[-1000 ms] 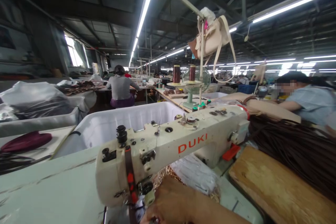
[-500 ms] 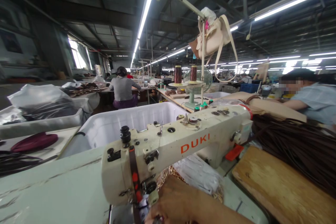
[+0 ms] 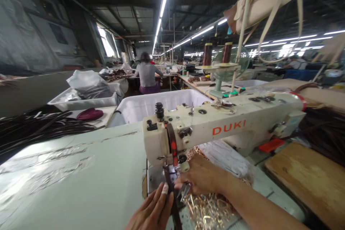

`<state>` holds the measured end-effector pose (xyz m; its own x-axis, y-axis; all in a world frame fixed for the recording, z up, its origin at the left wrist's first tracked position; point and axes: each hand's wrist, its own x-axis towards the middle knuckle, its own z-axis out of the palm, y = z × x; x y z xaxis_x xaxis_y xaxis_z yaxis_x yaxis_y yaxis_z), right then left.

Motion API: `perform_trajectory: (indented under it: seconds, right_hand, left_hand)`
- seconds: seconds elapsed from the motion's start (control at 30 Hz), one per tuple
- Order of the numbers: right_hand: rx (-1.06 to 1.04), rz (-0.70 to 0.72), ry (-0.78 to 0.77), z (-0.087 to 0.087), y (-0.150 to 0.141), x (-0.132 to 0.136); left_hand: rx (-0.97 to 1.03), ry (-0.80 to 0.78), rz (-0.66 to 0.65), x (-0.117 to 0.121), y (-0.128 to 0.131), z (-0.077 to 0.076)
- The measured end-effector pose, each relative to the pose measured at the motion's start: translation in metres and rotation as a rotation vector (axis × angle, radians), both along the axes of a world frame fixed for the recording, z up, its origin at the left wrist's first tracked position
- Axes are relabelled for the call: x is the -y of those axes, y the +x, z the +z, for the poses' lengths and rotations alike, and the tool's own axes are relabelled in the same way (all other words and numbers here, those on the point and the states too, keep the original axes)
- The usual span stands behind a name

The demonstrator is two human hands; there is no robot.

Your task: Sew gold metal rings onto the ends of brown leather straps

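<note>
A white sewing machine [image 3: 205,125] lettered DUKI stands on a pale table. Down from its needle area runs a dark brown strap [image 3: 175,212] toward me. My left hand [image 3: 153,206] lies with fingers outstretched against the strap's left side, white tape round one fingertip. Close to the presser foot, my right hand [image 3: 202,175] is closed round small thread snips [image 3: 184,191], whose silver blades point down by the strap. Beneath that wrist is a heap of gold-coloured metal hardware [image 3: 210,211], with a clear bag of white pieces [image 3: 225,156] behind it.
A wooden board [image 3: 304,183] lies at the right, beside dark strips. Behind the machine stands a white bin [image 3: 159,101]. Dark cords [image 3: 40,129] lie at the left. Thread cones [image 3: 207,54] and a hanging beige bag [image 3: 264,5] rise behind; a person [image 3: 147,75] sits farther off.
The view has turned left and down, so the machine sits farther right. My left hand has come into sight beside the strap. The snips in my right hand now show clearly.
</note>
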<state>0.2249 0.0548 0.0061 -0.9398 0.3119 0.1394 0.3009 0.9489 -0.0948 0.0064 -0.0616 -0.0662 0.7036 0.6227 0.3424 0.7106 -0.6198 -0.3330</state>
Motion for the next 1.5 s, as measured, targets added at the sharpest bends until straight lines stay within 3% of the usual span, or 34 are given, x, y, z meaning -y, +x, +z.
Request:
perform_trajectory:
  seconds: [0.17,0.3,0.43,0.63,0.7,0.77,0.9,0.97,1.5]
  right_hand:
    - [-0.014,0.004,0.031,-0.001,0.0,-0.001]
    - [-0.021,0.006,0.063,0.0,-0.001,0.0]
    - [-0.026,0.022,0.046,0.0,-0.001,-0.001]
    - [-0.008,0.013,0.03,0.0,0.0,-0.001]
    - [0.007,0.008,0.025,0.001,0.0,-0.001]
    - [0.019,0.001,0.021,0.002,0.0,0.0]
    - [0.021,0.004,0.015,0.004,0.0,0.0]
    - [0.028,0.007,0.005,0.003,0.0,0.001]
    - [0.065,0.012,-0.025,0.004,0.001,-0.001]
  left_hand:
    - [0.134,0.024,0.046,0.004,0.004,-0.011]
    - [0.048,-0.128,0.044,0.008,0.003,0.009]
    - [0.034,-0.064,0.015,0.009,0.003,0.019]
    - [0.147,0.019,0.052,0.005,0.002,-0.019]
    - [0.169,0.027,0.056,0.005,0.003,-0.021]
    - [0.134,-0.055,0.055,0.007,0.004,-0.009]
    - [0.064,-0.231,0.036,0.014,0.007,0.028]
    - [0.095,-0.256,0.033,0.016,0.008,0.038]
    - [0.179,-0.29,0.026,0.015,0.01,0.046]
